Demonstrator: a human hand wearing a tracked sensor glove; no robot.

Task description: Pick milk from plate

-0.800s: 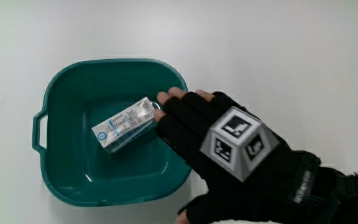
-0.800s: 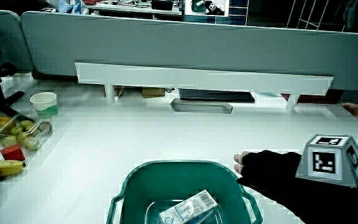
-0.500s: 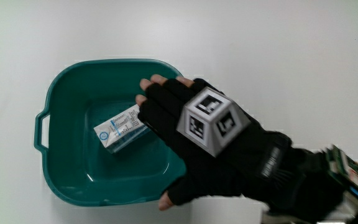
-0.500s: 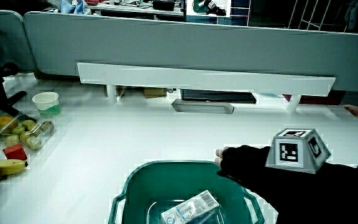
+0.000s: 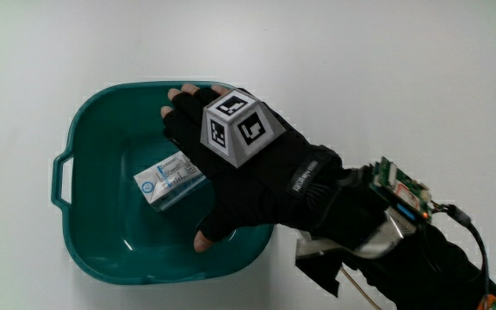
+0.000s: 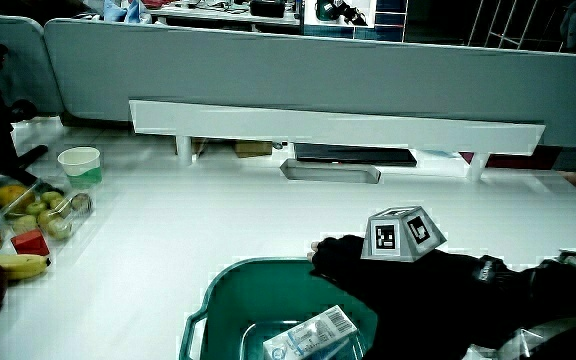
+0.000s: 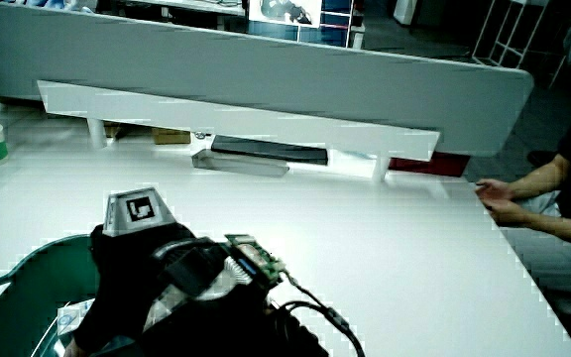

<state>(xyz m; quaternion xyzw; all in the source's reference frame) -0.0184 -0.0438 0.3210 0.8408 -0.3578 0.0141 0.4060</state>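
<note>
A small white-and-blue milk carton (image 5: 166, 179) lies on its side in the bottom of a teal basin (image 5: 84, 112) with a handle on its rim. The hand (image 5: 201, 164) hovers over the basin with its fingers spread, covering one end of the carton, and it grips nothing. Its thumb (image 5: 203, 242) points toward the basin's rim nearest the person. In both side views the hand (image 6: 353, 272) (image 7: 127, 278) is above the basin (image 6: 218, 290) (image 7: 8, 273). The carton (image 6: 308, 336) shows below the palm.
At the table's edge in a side view stand a paper cup (image 6: 80, 165), a clear box of fruit (image 6: 48, 215), a red block (image 6: 30, 243) and a banana (image 6: 13, 265). A low white shelf (image 6: 338, 118) runs along the grey partition (image 6: 338, 60).
The hand has moved from the basin's rim to over the basin's middle and now covers one end of the carton. The carton and basin have not moved.
</note>
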